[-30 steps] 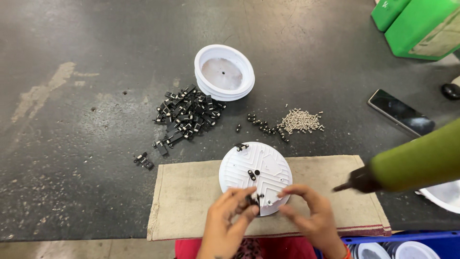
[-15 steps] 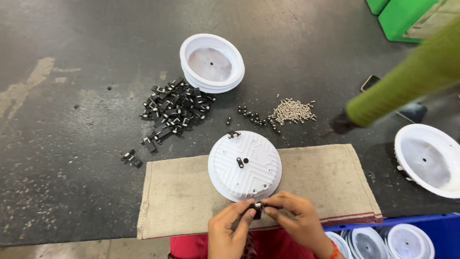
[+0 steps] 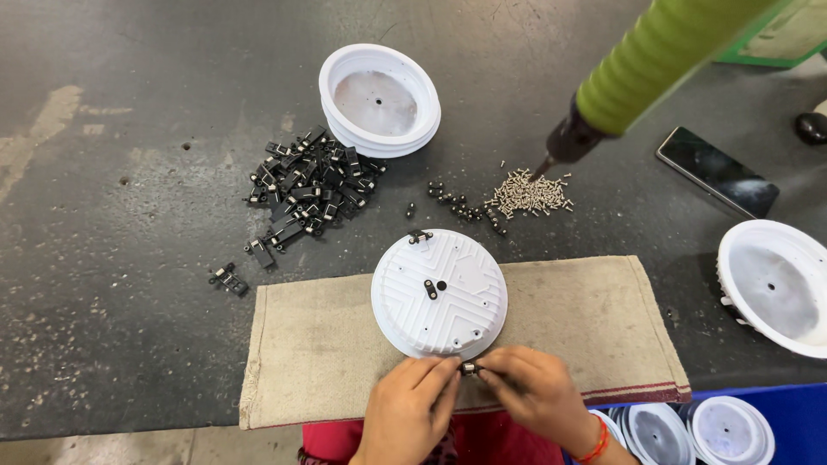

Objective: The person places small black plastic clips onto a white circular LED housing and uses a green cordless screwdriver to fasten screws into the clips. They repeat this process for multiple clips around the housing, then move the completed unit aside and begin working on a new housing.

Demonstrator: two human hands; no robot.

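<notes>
Compared with a second ago, the white round housing (image 3: 439,293) sits further out on the cloth mat (image 3: 327,344), and the small black clip (image 3: 469,368) is now at its near rim rather than over the ribbed back. The left hand (image 3: 409,405) and right hand (image 3: 534,396) both pinch that clip together, fingertips meeting. So I'd say it's going onto the edge. The housing lies face down, one clip at its far rim, on the dark desk (image 3: 129,215).
</notes>
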